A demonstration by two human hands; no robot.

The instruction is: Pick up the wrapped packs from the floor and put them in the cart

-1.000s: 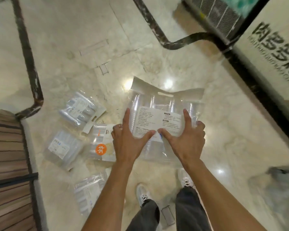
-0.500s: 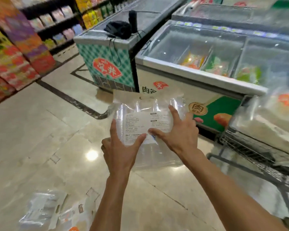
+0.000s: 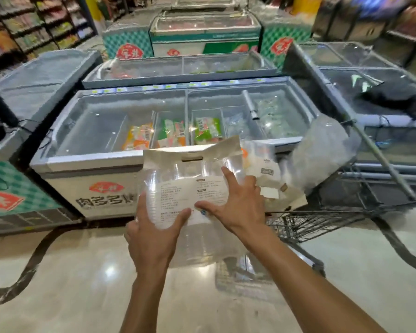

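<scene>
A large clear wrapped pack of plastic cups with a white label and a card header is held up at chest height. My left hand grips its lower left side, thumb across the front. My right hand holds its right side with fingers spread over the label. The wire cart stands just to the right, and other wrapped packs lie in it. The held pack's right edge is close to the cart's near corner.
A chest freezer with glass lids and coloured food bags stands straight ahead. More freezers sit behind, left and right. A dark bag lies on the right freezer. Glossy marble floor spreads below.
I have risen from looking down at the floor packs to facing the freezers. The held pack has been carried up and to the right, toward the cart.
</scene>
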